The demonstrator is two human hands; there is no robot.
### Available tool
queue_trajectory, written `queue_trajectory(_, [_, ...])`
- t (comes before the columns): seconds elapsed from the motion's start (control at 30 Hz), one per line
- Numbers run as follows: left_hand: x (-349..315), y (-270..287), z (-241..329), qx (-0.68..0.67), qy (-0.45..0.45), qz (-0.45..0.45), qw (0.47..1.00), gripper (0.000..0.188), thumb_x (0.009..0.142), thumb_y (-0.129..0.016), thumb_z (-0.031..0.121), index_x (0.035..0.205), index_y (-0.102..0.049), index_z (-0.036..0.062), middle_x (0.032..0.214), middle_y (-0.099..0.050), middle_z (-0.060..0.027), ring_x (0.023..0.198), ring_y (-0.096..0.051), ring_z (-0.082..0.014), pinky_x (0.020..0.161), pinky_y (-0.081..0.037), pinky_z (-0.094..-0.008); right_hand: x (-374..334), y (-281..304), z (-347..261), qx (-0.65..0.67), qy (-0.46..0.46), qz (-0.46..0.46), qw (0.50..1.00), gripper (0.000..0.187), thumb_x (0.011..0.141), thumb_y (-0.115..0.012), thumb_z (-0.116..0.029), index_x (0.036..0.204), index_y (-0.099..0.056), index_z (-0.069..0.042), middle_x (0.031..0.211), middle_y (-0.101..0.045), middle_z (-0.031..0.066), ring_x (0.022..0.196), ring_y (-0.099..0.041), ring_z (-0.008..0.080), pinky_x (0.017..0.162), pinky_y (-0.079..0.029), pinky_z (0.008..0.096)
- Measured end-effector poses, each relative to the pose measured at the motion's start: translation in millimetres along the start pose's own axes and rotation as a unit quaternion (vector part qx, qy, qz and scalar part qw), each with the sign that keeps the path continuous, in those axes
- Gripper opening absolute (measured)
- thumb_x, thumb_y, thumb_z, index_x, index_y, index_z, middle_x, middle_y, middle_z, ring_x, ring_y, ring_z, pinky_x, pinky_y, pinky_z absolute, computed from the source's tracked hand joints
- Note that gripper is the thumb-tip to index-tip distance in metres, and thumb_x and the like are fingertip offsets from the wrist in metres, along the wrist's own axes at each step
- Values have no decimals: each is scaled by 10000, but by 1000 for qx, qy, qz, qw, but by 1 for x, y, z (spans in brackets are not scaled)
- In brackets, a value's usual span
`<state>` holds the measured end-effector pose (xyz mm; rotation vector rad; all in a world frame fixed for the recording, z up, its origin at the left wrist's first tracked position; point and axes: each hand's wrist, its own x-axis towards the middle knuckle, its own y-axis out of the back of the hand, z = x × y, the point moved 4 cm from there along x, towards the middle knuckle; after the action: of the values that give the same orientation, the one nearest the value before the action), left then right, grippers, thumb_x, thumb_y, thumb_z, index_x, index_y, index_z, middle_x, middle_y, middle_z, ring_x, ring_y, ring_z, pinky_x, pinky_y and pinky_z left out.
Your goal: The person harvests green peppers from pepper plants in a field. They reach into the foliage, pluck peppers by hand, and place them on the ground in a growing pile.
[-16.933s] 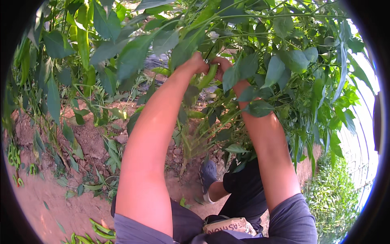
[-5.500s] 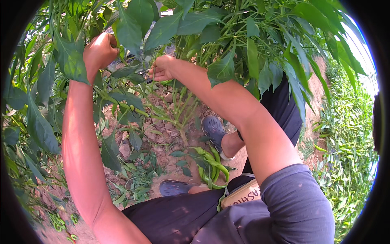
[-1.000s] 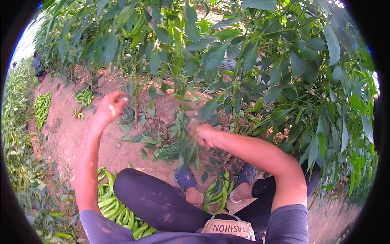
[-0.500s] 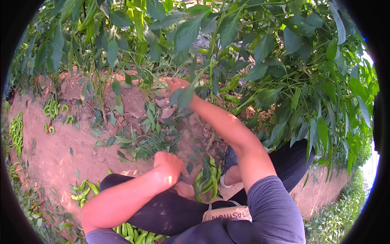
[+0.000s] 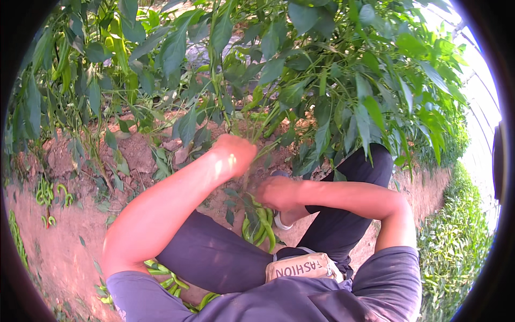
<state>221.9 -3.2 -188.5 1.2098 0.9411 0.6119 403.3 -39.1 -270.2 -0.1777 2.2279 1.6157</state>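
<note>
Peppers (image 5: 266, 228), right hand (image 5: 277, 193) lowered; left hand (image 5: 236, 155) raised

Smooth-skinned green peppers (image 5: 262, 228) with a light gloss lie on dry, matt, reddish-brown earth (image 5: 59, 241), its surface fairly even in the open and broken into rough, crumbly clods (image 5: 134, 153) at the foot of the plants. Overhead, thin, smooth leaves (image 5: 177, 51) range from dull to softly shiny. The worker's shirt (image 5: 300, 298) is soft, matt, grey-blue cloth, creased across the front; the dark trousers (image 5: 220, 249) are plain cloth, equally dull in finish. At the waist, a beige pouch (image 5: 300, 266) shows a matt face marked with dark lettering; it looks like fabric, though its exact material cannot be told.
</note>
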Motion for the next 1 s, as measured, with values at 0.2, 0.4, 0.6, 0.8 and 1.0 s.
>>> queue_trajectory(0.2, [32, 62, 1, -54, -20, 156, 986, 853, 952, -750, 192, 1712, -365, 159, 1245, -771, -228, 1118, -761, -421, 914, -623, -528, -55, 129, -11, -89, -1, 180, 980, 187, 875, -739, -200, 1012, -755, -75, 1016, -736, 138, 1033, -693, 386, 926, -548, 520])
queue_trajectory(0.4, [51, 78, -2, -38, 89, 214, 972, 828, 943, -750, 184, 1686, -386, 142, 1455, -654, -266, 1235, -725, -409, 971, -617, -525, -95, 209, 11, -187, -102, 201, 956, 296, 907, -766, -193, 1174, -736, -69, 1056, -722, 160, 1094, -686, 412, 986, -528, 538])
queue_trajectory(0.6, [26, 75, 20, -20, 105, 178, 978, 624, 929, -768, 216, 1516, -589, 108, 1359, -711, -241, 1201, -737, -412, 977, -616, -514, -118, 191, 52, -212, -192, 168, 944, 402, 948, -743, -230, 1321, -699, -86, 1139, -728, 174, 1118, -690, 425, 971, -541, 570])
queue_trajectory(0.8, [-12, 98, 105, -74, 55, 130, 987, 528, 947, -773, 308, 1424, -690, 97, 1194, -779, -229, 1154, -745, -432, 985, -603, -534, -119, 177, 75, -141, -203, 155, 956, 422, 956, -735, -228, 1355, -694, -97, 1155, -736, 187, 1146, -701, 433, 997, -543, 572])
queue_trajectory(1.0, [-19, 71, 99, -61, 121, -65, 989, 605, 975, -774, 383, 1516, -649, 143, 1317, -762, -213, 1254, -713, -416, 1095, -562, -523, -127, 168, 90, -164, -212, 247, 931, 451, 986, -725, -239, 1398, -676, -62, 1236, -736, 243, 1195, -693, 444, 1026, -547, 546])
